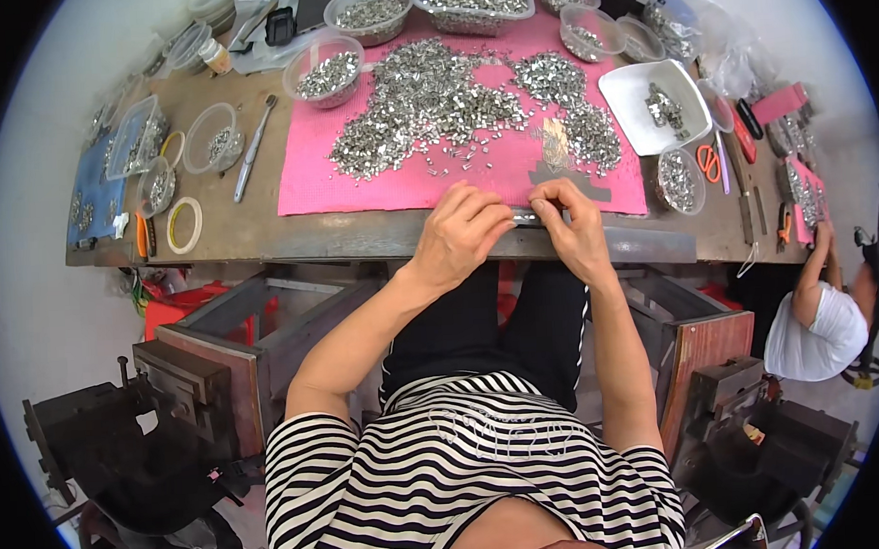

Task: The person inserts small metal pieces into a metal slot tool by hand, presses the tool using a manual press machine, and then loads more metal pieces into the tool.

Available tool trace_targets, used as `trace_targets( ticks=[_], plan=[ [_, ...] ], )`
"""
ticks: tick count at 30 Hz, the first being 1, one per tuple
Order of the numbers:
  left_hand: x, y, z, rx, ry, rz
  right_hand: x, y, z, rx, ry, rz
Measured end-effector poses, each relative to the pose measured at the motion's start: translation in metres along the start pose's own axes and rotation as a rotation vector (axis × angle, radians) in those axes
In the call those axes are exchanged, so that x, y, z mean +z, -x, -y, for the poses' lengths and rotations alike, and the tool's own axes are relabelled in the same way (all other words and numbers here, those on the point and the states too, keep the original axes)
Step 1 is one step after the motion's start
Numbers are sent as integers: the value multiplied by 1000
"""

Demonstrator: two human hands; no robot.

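At the table's near edge, my left hand (460,232) and my right hand (575,227) face each other with fingers pinched. Between their fingertips runs a short strip of silver metal pieces (523,217); its ends are hidden by the fingers. Just beyond my hands lies a pink mat (308,187). Heaped on it is a large spread of small shiny metal pieces (422,103), with a smaller pile (590,135) to the right. Beside that pile, near my right hand, are a tan patch (554,142) and a grey patch (585,187) on the mat.
Clear plastic tubs (325,71) of metal pieces line the back and sides. A white tray (620,100) stands right, near orange scissors (708,163). At left lie a toothbrush (255,150) and a tape roll (184,225). Another person (819,327) works at far right.
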State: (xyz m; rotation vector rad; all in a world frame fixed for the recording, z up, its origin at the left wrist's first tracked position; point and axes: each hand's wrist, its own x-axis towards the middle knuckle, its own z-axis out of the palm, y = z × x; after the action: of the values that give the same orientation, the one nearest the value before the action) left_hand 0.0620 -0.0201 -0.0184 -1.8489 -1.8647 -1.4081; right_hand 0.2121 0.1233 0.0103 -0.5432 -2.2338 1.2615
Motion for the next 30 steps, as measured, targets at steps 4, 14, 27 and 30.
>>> trace_targets(
  ticks=[4, 14, 27, 30],
  plan=[
    [-14, -3, 5, -3, -83, -13, 7, 6, 2, -79, -8, 3],
    [-34, -13, 54, -214, -373, 26, 19, 6, -3, -188, 139, -19],
    [-34, -18, 29, -248, -151, 1, 13, 7, 3, -398, 361, -66],
    [-26, -19, 7, -349, 100, 1, 9, 11, 1, -291, 293, -61]
  ],
)
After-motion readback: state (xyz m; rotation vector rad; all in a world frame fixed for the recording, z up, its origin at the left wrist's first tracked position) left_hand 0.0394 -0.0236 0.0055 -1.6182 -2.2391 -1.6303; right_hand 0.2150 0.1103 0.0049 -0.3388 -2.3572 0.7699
